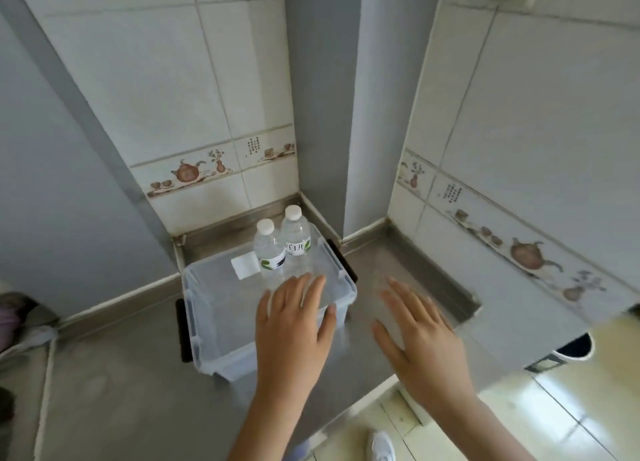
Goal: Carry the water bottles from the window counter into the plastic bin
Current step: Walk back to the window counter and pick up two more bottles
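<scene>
2 water bottles (pixel 282 249) stand upright in 1 plastic bin (pixel 207 322); 2 hands (pixel 294 325) hover, holding nothing.

Home kitchen: steel counter (pixel 121 374), teapot-pattern wall tiles (pixel 188 173).

The clear plastic bin (pixel 221 322) rests on the steel table (pixel 114 391). Two capped water bottles (pixel 282 249) stand upright in the bin's far corner. The left hand (pixel 294 325) hovers flat over the bin's near-right rim; the right hand (pixel 419 336) hovers flat beside the bin.
</scene>
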The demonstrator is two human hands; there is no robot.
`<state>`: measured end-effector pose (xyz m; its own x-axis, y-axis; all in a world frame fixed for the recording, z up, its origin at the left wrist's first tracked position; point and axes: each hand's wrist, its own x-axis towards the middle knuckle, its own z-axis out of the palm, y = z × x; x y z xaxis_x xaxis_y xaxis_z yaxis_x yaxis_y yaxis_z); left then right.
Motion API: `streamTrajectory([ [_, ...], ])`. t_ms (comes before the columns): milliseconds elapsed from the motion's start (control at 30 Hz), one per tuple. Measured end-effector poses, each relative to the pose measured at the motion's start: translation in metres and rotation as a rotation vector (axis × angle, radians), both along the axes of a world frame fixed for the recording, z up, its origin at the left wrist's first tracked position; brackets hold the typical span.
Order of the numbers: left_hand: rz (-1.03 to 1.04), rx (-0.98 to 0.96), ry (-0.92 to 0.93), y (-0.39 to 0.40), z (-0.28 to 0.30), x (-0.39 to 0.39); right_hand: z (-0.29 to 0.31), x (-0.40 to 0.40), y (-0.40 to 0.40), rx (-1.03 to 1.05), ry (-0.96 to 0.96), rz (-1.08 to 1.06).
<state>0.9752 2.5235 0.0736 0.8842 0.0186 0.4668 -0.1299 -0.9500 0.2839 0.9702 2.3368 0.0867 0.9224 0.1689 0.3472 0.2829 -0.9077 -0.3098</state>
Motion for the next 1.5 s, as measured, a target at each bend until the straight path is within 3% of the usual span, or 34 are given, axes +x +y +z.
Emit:
streamTrajectory([
  [367,-0.448,0.017,0.031,-0.118,0.029,-0.031,0.012,-0.099,-0.101,-0.015,-0.031,-0.417],
  [1033,-0.986,0.043,0.004,-0.473,0.029,-0.18,0.017,-0.324,-0.384,-0.021,0.02,-0.964],
  [1500,-1.276,0.084,-0.021,-0.663,0.021,-0.2,0.006,-0.364,-0.529,0.078,-0.013,-1.279],
])
